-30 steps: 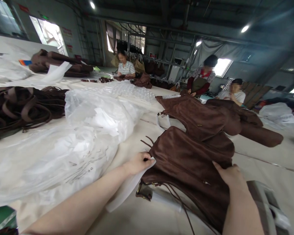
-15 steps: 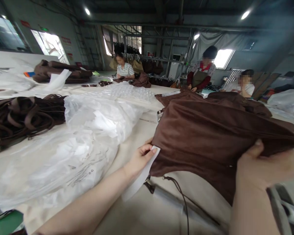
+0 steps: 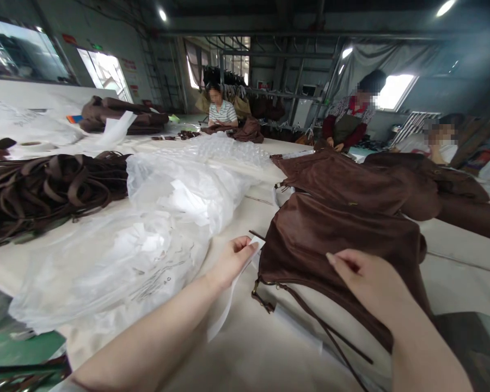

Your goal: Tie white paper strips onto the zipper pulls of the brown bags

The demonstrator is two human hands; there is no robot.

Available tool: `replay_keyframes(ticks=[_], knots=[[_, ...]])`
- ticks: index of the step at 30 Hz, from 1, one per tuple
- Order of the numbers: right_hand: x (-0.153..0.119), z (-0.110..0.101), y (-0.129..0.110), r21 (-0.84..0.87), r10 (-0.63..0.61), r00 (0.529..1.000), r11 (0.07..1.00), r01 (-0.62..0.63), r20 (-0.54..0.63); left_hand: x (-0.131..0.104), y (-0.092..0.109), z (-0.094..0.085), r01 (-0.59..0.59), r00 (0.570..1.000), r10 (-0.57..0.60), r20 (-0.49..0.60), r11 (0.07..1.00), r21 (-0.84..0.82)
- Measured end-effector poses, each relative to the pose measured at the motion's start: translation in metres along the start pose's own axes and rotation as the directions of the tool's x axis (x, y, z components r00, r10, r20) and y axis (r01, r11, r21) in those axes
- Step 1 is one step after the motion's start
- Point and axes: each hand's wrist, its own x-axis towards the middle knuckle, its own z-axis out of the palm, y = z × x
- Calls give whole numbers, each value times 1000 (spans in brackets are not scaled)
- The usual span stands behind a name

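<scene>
A brown leather bag [image 3: 338, 239] lies on the long work table [image 3: 265, 354] in front of me, with thin cords trailing off its near edge. My left hand [image 3: 232, 260] pinches a white paper strip [image 3: 228, 305] at the bag's left corner. My right hand [image 3: 367, 283] rests on top of the bag with its fingers loosely spread, holding nothing. Behind this bag lie more brown bags [image 3: 351, 177].
Crumpled clear plastic bags [image 3: 147, 228] cover the table to my left, beside a heap of brown straps [image 3: 44, 188]. Bubble wrap [image 3: 228, 149] lies further back. Three people [image 3: 351, 117] work at the table's far side. A green surface [image 3: 8, 348] shows at lower left.
My right hand had lifted the bag's far side up; now the bag lies flat again and my right hand rests on it. My left hand has kept its pinch on the paper.
</scene>
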Motion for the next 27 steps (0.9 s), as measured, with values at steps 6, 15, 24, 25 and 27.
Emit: replay_keyframes(ticks=[6, 15, 24, 25, 27], knots=[[-15, 61, -23, -117, 20, 884, 992, 39, 468, -5, 17, -17, 59, 996, -54, 74, 996, -69], [-27, 78, -1, -127, 98, 858, 991, -39, 504, -12, 24, -28, 50, 975, -72, 211, 993, 107], [-37, 73, 7, 461, -157, 704, 847, -265, 692, -32, 46, -31, 306, 814, 7, 580, 845, -439], [-39, 71, 8, 623, -254, 682, 689, -370, 686, -33, 47, -30, 288, 823, 27, 567, 841, -457], [-42, 68, 9, 793, -410, 681, 257, -552, 607, -36, 47, -28, 215, 856, 13, 517, 900, -379]])
